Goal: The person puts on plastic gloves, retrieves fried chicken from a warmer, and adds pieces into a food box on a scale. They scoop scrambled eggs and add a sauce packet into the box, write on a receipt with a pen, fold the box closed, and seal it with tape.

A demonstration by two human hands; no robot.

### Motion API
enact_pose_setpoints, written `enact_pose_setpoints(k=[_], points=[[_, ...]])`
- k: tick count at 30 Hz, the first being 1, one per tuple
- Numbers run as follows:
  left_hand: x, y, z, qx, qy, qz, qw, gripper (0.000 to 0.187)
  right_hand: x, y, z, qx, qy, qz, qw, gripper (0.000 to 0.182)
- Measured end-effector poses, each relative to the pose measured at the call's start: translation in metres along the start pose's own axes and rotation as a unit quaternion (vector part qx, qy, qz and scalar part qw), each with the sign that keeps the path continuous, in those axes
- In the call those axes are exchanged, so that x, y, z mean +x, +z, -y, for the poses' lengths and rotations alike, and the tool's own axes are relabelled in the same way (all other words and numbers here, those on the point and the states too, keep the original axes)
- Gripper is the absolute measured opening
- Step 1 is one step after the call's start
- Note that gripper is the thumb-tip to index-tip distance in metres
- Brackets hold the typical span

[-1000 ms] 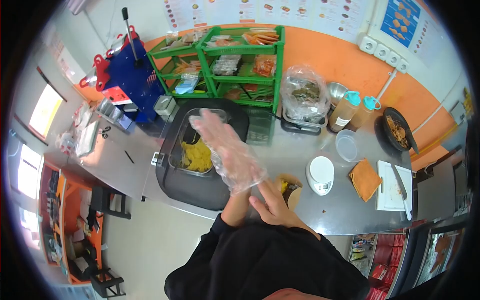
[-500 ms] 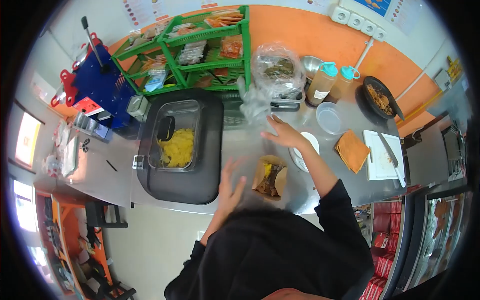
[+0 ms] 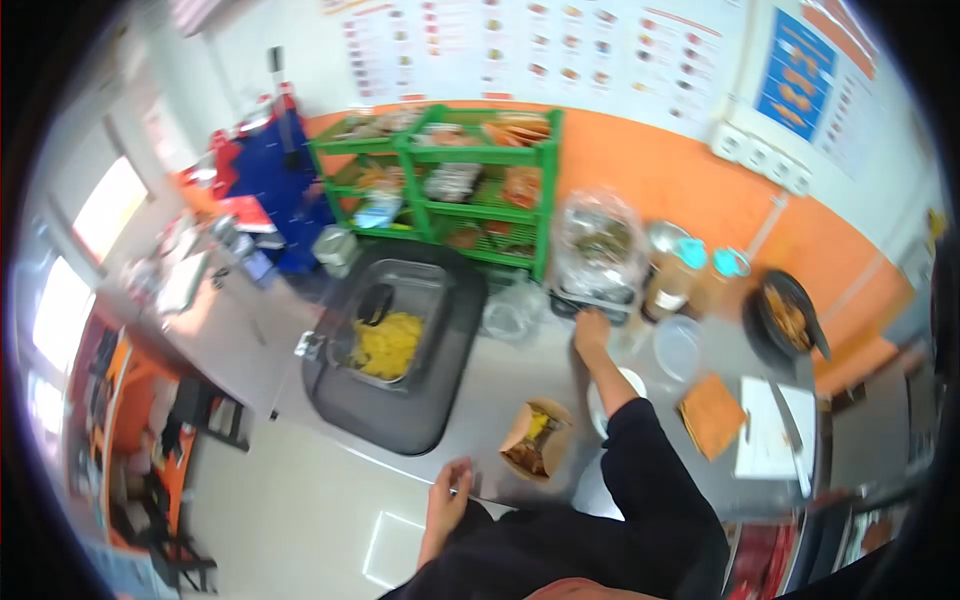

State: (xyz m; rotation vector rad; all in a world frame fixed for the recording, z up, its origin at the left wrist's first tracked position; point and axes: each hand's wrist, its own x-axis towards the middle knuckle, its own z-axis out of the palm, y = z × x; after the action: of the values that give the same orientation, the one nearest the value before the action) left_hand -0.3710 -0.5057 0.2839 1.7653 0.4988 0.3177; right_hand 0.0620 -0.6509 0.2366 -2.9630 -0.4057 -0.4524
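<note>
Right hand: fingers stretched forward over the steel desk, loosely spread and gripping nothing; they reach toward a crumpled clear plastic glove lying on the desk just ahead of them, at the foot of the green rack. Whether the fingertips touch the glove cannot be told through the blur.

Left hand: held low at the near edge of the desk, fingers loosely curled and empty, touching nothing.

Between the hands: an open brown paper box of food, standing on the desk beside the right forearm.

Just right of the right arm: a white scale, partly hidden by the black sleeve.

Left of the box: a black fryer, its metal pan holding yellow food.

Behind the right hand: a plastic bag of greens, two bottles with teal caps.

Far right: a clear tub, an orange cloth, a white cutting board, a dark bowl.
</note>
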Motion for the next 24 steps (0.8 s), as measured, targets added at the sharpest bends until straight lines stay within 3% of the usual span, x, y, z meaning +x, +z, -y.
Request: enact_pose_setpoints(k=[4,5,6,8,9,10,11,13,14,16,17,18,19,21,24], points=[[-0.076,0.011,0.01,-0.067,-0.08,-0.137,0.985,0.026,-0.006,-0.018,-0.011,-0.102,-0.091,0.02,0.99,0.014],[-0.091,0.012,0.018,-0.085,-0.079,-0.161,0.98,0.026,-0.012,-0.019,-0.025,-0.071,-0.136,-0.029,0.988,0.014],[-0.101,0.014,0.009,-0.095,-0.104,-0.167,0.976,0.026,-0.028,-0.039,-0.031,-0.028,-0.111,-0.096,0.989,0.014],[-0.115,0.017,-0.002,-0.048,-0.041,-0.147,0.987,0.029,-0.064,-0.082,-0.069,0.187,-0.151,-0.188,0.952,0.017],[-0.117,0.022,-0.001,-0.048,0.004,-0.144,0.988,0.029,-0.083,-0.098,-0.093,0.284,-0.119,-0.198,0.93,0.019],[-0.117,0.029,0.002,-0.045,0.047,-0.13,0.989,0.03,-0.104,-0.104,-0.128,0.466,-0.09,-0.169,0.864,0.019],[-0.121,0.036,-0.012,-0.041,0.038,-0.125,0.991,0.029,-0.143,-0.153,-0.157,0.438,-0.06,-0.129,0.888,0.012],[-0.136,0.044,-0.023,-0.024,0.022,-0.083,0.996,0.029,-0.218,-0.199,-0.221,0.629,-0.052,-0.08,0.772,0.011],[-0.14,0.052,-0.018,-0.016,0.062,-0.051,0.997,0.029,-0.256,-0.203,-0.245,0.621,-0.024,-0.094,0.778,0.011],[-0.155,0.078,-0.006,-0.02,0.153,0.02,0.988,0.029,-0.334,-0.239,-0.309,0.608,0.077,-0.233,0.755,0.012],[-0.172,0.088,-0.008,-0.003,0.151,0.042,0.988,0.03,-0.372,-0.269,-0.311,0.587,0.126,-0.314,0.736,0.013],[-0.185,0.099,-0.013,0.011,0.157,0.074,0.985,0.031,-0.403,-0.309,-0.319,0.567,0.135,-0.332,0.742,0.013],[-0.2,0.113,-0.008,-0.033,0.176,0.094,0.979,0.033,-0.435,-0.352,-0.325,0.502,0.168,-0.35,0.773,0.013],[-0.227,0.147,0.002,-0.097,0.123,0.148,0.977,0.032,-0.485,-0.407,-0.355,0.489,0.146,-0.404,0.76,0.019],[-0.265,0.194,0.016,-0.173,0.064,0.224,0.957,0.033,-0.538,-0.477,-0.395,0.544,0.075,-0.543,0.635,0.02]])
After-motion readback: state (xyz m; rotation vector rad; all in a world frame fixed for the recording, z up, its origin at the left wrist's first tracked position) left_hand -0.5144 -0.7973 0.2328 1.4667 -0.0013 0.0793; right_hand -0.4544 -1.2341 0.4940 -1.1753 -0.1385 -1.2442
